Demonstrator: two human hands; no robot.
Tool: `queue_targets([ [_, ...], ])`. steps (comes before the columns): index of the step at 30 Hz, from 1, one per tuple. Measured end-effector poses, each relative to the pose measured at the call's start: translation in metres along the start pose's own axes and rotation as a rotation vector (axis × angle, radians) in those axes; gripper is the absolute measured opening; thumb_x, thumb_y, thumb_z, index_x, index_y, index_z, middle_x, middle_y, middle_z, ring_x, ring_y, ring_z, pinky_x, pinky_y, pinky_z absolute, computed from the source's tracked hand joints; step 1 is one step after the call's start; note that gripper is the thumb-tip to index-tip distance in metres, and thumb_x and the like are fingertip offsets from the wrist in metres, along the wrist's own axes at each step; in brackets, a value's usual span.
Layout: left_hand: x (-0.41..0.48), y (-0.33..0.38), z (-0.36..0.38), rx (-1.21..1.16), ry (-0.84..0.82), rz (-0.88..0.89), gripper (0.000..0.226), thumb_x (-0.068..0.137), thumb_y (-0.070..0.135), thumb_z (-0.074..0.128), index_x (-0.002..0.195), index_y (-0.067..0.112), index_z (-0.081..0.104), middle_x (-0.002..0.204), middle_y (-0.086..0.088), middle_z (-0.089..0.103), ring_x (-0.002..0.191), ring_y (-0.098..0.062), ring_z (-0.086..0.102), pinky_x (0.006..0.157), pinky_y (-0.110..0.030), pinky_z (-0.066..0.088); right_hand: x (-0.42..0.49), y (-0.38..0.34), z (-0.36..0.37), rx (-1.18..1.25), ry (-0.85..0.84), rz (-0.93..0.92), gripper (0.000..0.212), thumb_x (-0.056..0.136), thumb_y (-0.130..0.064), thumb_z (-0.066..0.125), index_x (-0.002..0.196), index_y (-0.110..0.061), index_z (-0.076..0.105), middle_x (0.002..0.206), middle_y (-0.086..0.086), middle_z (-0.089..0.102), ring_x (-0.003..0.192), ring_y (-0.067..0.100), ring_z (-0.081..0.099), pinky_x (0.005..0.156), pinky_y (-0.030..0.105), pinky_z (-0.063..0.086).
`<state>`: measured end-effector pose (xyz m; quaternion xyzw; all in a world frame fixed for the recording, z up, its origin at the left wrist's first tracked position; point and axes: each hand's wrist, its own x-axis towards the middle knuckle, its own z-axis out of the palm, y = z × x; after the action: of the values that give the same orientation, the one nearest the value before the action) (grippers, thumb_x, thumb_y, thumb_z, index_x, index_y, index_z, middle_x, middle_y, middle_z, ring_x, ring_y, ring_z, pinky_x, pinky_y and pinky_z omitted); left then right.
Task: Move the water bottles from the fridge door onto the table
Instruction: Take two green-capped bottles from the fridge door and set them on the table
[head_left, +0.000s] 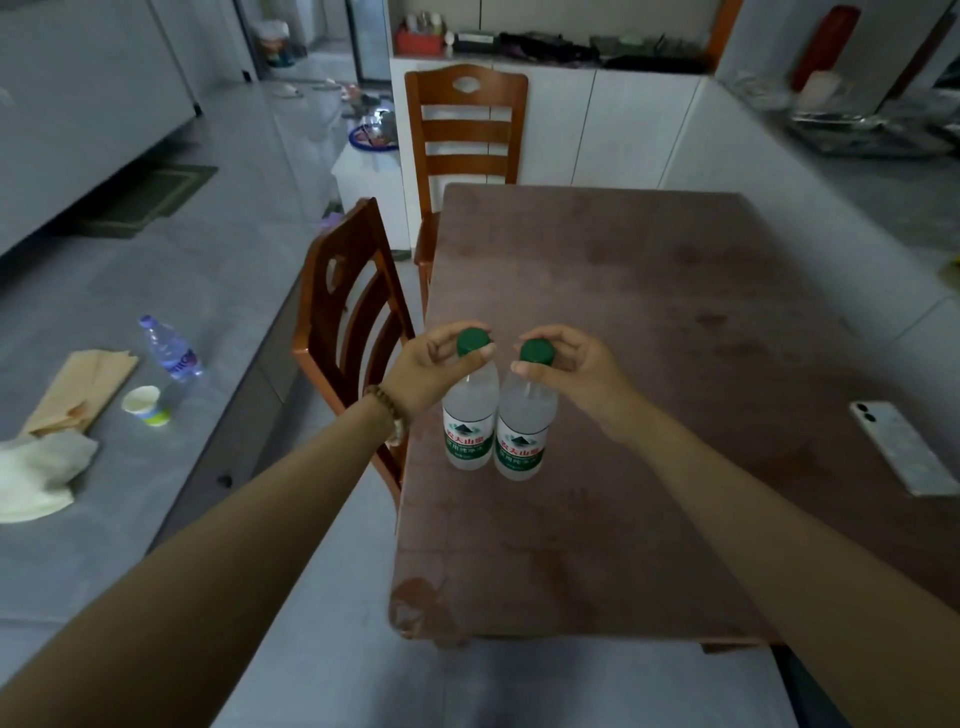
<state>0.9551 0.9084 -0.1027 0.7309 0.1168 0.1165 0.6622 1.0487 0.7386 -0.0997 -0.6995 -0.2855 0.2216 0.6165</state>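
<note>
Pinching green caps: my left hand (434, 371) holds left bottle (469, 423), my right hand (569, 371) holds right bottle (523, 434), upright on table (675, 364); phone (904, 447) lying right, chair (353, 317) left.

The reddish-brown table (649, 322) carries 2 water bottles (470, 421) with green caps, standing upright and touching side by side near its left edge, and a white phone (903, 447) lying flat near the right edge.

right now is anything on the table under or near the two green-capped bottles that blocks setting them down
Nothing visible does. The two green-capped clear plastic bottles, held at the caps by the left hand and right hand, stand over bare brown tabletop; the white phone lies far right.
</note>
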Motion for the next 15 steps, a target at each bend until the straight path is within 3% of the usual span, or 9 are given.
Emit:
queue_targets([
  [6, -0.005, -0.001, 0.009, -0.033, 0.019, -0.046, 0.022, 0.086, 0.021, 0.061, 0.108, 0.024, 0.064, 0.107, 0.008, 0.067, 0.098, 0.001, 0.061, 0.082, -0.012, 0.048, -0.007, 0.01, 0.009, 0.116, 0.061, 0.082, 0.027, 0.083, -0.015, 0.067, 0.11, -0.015, 0.065, 0.098, -0.008, 0.068, 0.088, 0.001, 0.061, 0.08, 0.015, 0.046],
  [10, -0.006, 0.003, 0.011, 0.002, 0.039, -0.091, 0.031, 0.09, 0.03, 0.054, 0.116, 0.017, 0.062, 0.108, 0.007, 0.065, 0.094, 0.005, 0.059, 0.077, -0.008, 0.046, -0.007, 0.009, 0.013, 0.147, 0.07, 0.118, 0.025, 0.085, -0.015, 0.065, 0.109, -0.018, 0.065, 0.099, -0.011, 0.067, 0.087, -0.006, 0.061, 0.078, 0.01, 0.046],
  [15, -0.007, 0.017, 0.008, 0.047, 0.012, -0.103, 0.029, 0.087, 0.025, 0.06, 0.113, 0.014, 0.063, 0.108, -0.001, 0.066, 0.093, -0.006, 0.06, 0.085, -0.02, 0.046, -0.012, 0.0, 0.015, 0.09, 0.112, 0.141, 0.034, 0.085, -0.02, 0.066, 0.118, -0.018, 0.06, 0.114, -0.005, 0.063, 0.109, 0.009, 0.057, 0.087, 0.016, 0.043],
])
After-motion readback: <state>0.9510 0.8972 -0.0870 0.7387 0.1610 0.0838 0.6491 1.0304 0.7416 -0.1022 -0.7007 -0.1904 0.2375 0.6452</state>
